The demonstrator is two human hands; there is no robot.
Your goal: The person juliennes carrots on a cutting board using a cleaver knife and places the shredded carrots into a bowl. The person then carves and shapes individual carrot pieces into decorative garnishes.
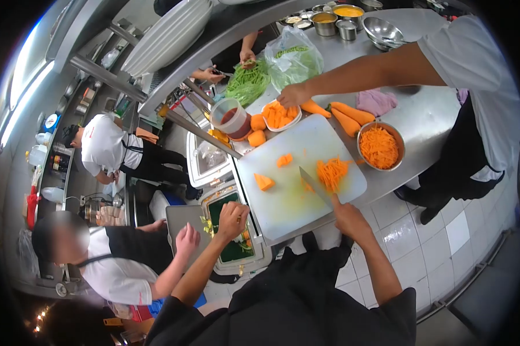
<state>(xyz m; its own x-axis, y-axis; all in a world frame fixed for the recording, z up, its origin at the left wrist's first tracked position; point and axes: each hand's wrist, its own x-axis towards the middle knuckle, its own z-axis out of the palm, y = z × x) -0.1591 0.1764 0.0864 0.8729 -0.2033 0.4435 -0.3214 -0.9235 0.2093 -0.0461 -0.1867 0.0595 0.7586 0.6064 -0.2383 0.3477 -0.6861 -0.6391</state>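
My right hand [353, 222] grips the handle of a knife [315, 187], its blade low over the white cutting board [271, 218]. Beside the blade lies a heap of carrot strips [332, 174]. A carrot chunk [264, 182] and a few smaller carrot pieces [284, 160] rest on the board's left half. Off the board's left edge, my left hand [232, 221] is raised over a waste bin [253, 264] with scraps in it. Its fingers are curled closed, and whatever they may hold is hidden.
A co-worker's hand [294, 96] reaches into a white tub of carrot pieces [280, 115] behind the board. Whole carrots [347, 122] and a metal bowl of shredded carrot [381, 147] stand right. Another person's hands are by green beans [249, 82]. A person [121, 259] stands close left.
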